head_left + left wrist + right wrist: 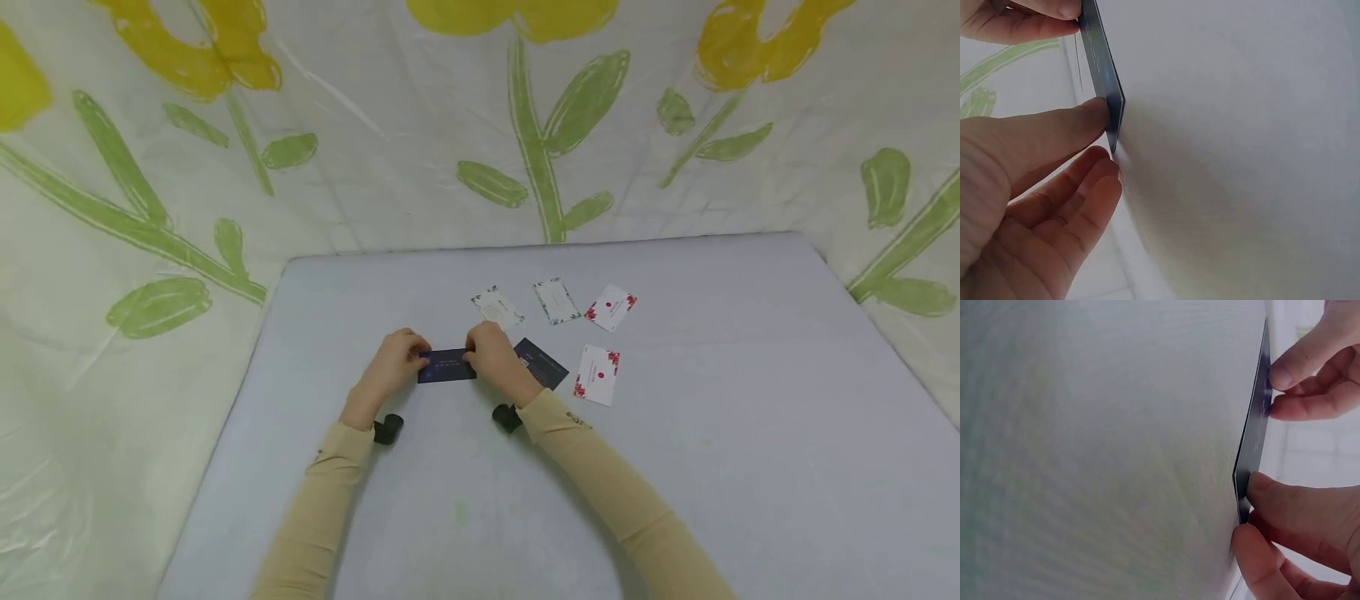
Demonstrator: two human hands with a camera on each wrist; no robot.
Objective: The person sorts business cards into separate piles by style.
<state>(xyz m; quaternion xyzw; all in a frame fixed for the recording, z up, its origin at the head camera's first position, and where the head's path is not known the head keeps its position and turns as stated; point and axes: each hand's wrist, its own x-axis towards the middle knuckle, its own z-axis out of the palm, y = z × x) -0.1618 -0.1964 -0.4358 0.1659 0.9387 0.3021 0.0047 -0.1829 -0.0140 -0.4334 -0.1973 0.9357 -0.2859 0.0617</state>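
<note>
Fingers [1093, 215] of the left hand [390, 365] and right hand [495, 354] pinch opposite ends of a dark card [447, 366] near the middle of the head view. A flower-painted backdrop [390, 183] fills the top; below it spreads a pale table [735, 450], with beige sleeves [630, 508] crossing the lower edge. Right of centre lie a second dark card [544, 364], partly hidden by the right hand, two red-flowered cards [597, 375] and two leaf-bordered cards [557, 301].
</note>
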